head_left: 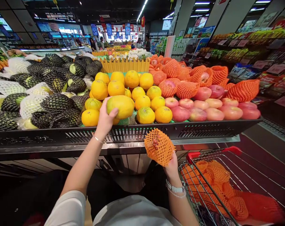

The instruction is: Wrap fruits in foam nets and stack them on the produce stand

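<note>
My left hand (pixel 106 117) is closed around a yellow-green orange (pixel 120 107), its thumb across the near side. This fruit is held over the front of the stacked oranges (pixel 142 102), hiding some of them. Lower and to the right, my right hand (pixel 172 163) grips an orange foam net sleeve (pixel 158 147) by its lower edge. The sleeve is spread out, its mesh facing me, in front of the display's black rim. No fruit shows inside it.
Netted green-yellow fruit (pixel 57 103) fills the display's left side. Apples (pixel 202 110), some in foam nets (pixel 172 70), lie at right. A black slotted rim (pixel 203 125) runs along the front. At lower right stands a shopping cart (pixel 203 188) holding foam nets (pixel 215 175).
</note>
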Demonstrator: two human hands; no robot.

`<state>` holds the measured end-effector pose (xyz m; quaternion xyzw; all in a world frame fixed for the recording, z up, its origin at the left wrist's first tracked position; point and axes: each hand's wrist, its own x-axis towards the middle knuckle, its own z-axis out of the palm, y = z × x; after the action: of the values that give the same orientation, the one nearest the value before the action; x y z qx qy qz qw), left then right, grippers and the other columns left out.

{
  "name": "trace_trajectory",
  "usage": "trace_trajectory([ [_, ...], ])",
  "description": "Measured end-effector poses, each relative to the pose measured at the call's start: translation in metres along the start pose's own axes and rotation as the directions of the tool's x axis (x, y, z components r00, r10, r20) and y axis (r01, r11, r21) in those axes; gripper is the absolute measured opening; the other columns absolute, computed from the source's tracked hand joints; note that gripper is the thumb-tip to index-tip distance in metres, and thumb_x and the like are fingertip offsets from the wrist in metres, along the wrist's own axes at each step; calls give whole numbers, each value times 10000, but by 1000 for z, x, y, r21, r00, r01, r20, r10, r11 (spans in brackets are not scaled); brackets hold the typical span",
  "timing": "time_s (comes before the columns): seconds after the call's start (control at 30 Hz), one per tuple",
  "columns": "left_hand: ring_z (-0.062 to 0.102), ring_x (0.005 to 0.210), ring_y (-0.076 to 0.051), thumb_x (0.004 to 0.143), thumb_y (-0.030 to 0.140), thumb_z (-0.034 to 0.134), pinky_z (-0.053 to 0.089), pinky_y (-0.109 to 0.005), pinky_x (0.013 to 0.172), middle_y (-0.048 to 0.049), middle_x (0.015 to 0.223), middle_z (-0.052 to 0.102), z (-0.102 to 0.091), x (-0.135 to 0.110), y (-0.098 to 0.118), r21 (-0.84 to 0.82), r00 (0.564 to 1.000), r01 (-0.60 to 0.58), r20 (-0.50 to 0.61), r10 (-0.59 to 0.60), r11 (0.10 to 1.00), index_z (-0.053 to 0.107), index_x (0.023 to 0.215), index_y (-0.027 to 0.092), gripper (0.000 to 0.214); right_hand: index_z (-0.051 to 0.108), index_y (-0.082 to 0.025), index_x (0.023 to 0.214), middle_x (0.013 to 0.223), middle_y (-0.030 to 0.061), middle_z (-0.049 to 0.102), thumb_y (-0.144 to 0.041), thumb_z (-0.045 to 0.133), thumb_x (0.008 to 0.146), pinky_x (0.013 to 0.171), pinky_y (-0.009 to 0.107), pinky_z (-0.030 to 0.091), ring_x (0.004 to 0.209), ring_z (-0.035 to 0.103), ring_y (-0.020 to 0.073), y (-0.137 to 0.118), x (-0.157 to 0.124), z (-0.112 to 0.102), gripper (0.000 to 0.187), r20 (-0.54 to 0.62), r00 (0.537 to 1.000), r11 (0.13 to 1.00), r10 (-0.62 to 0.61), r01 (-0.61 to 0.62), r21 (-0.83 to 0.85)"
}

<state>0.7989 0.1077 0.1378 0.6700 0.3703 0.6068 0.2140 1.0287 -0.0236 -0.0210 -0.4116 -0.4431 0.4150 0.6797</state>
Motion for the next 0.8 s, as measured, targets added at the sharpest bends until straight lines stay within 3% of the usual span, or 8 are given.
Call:
trace_trajectory([
  [0.13,604,1130,-315,677,780,584,506,-414,960,-90,1156,631,9,-57,-3,-400,974,154,-94,-208,904,565,1213,224,772,627,-251,1169,1131,94,711,-436,866,605,905,508,576,1031,686,301,0,-5,12,640,-66,994,996,-92,91,-10],
  [0.23,629,1084,-325,689,784,581,523,-440,937,-105,1153,644,18,-105,1,-524,929,341,59,-367,780,575,1227,214,784,613,-246,1222,1156,98,704,-385,847,656,902,475,586,1032,689,292,-8,-7,22,629,16,987,985,-157,158,-63],
  [0.33,600,1120,-333,716,765,586,512,-432,947,-120,1204,626,22,-134,3,-501,899,438,239,-367,746,585,1238,201,768,631,-258,1219,1152,91,712,-360,805,720,861,457,609,1013,698,290,-16,-9,28,538,126,972,972,-199,213,-103],
  [0.43,569,1150,-326,716,729,630,482,-403,966,-111,1243,601,22,-142,-1,-436,906,417,267,-328,798,582,1236,202,742,633,-275,1236,1113,90,728,-435,698,819,767,460,632,942,714,294,-16,-9,27,452,168,965,967,-204,225,-121],
  [0.57,563,1131,-296,774,720,573,458,-384,967,-99,1228,595,20,-142,-4,-435,899,434,270,-346,789,545,1253,209,701,680,-266,1158,1004,94,755,-518,432,954,684,461,626,813,726,277,-10,-10,22,409,174,958,940,-227,263,-219],
  [0.7,546,1123,-280,754,711,611,431,-374,981,-85,1218,574,16,-143,2,-383,907,407,275,-318,830,518,1249,221,702,734,-243,786,724,64,743,-534,686,786,652,449,620,678,707,279,-15,-9,18,294,224,927,856,-301,366,-364],
  [0.77,544,1108,-266,764,704,607,428,-359,970,-74,1203,566,13,-144,6,-359,904,409,287,-318,839,505,1244,234,680,732,-245,755,719,63,741,-491,702,784,682,452,622,701,709,281,-21,-7,20,250,293,905,810,-307,410,-419],
  [0.8,546,1099,-261,770,710,595,429,-355,963,-71,1196,563,11,-146,8,-356,901,412,296,-317,839,499,1242,239,673,742,-243,831,793,73,754,-473,686,807,730,459,621,769,716,287,-25,-5,21,238,333,895,791,-298,427,-439],
])
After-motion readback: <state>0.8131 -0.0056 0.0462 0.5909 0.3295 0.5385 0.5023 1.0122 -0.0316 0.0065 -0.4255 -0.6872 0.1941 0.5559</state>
